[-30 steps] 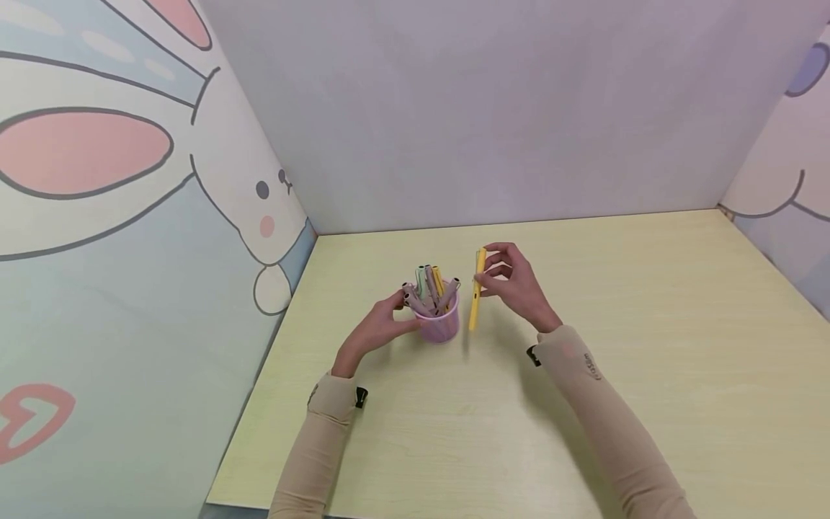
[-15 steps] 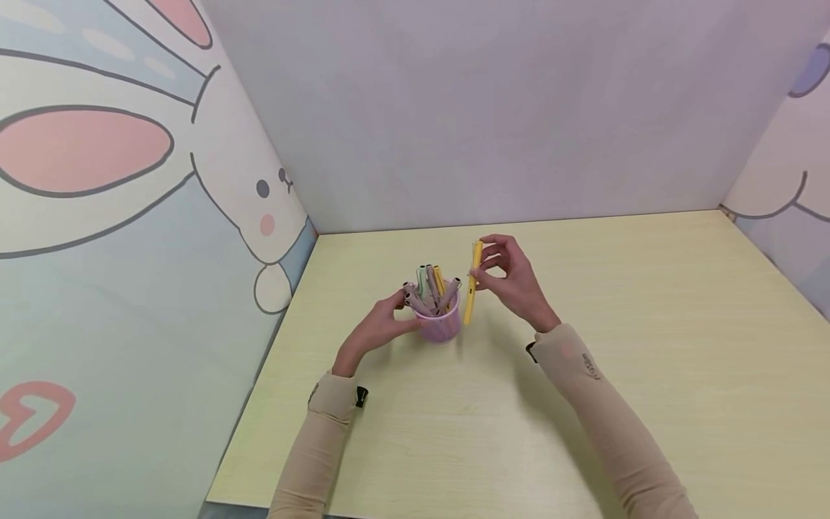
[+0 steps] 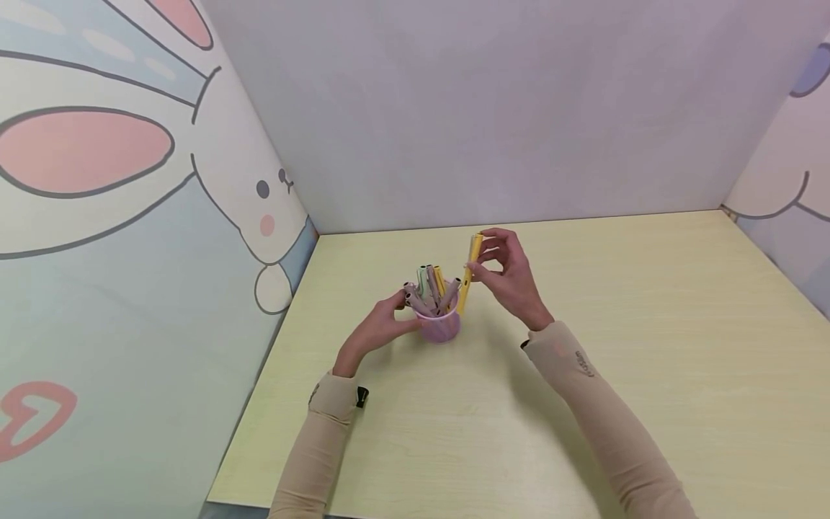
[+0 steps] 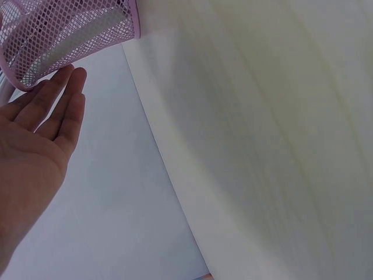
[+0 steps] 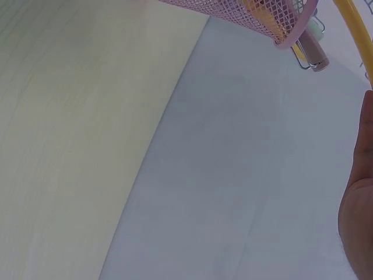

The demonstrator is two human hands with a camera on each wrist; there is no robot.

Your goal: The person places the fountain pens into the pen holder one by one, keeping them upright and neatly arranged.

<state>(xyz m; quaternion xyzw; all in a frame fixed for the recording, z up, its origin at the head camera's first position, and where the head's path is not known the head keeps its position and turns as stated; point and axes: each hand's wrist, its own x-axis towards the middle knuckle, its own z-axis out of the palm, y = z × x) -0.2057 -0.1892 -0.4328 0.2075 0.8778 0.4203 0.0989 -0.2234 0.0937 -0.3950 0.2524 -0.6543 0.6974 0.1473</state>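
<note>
A pink mesh pen cup [image 3: 442,331] stands upright on the table, holding several capped pens in grey-mauve, green and yellow. My left hand [image 3: 376,329] holds its left side between thumb and fingers; in the left wrist view the fingertips [image 4: 69,79] lie along the mesh. Pinched in my right hand [image 3: 514,281] is a yellow pen [image 3: 467,282], nearly vertical with its clip end up, just right of the cup. Its lower end is close beside the rim; whether they touch I cannot tell. In the right wrist view the pen [image 5: 354,29] is cut off by the frame edge.
The pale wood-grain table [image 3: 616,346] stretches away to the right. A plain light wall [image 3: 506,108] rises behind it. On the left stands a wall printed with a cartoon rabbit [image 3: 240,194].
My right hand has moved left and slightly away from me, bringing the yellow pen up beside the cup's rim. The left hand and the cup have stayed in place.
</note>
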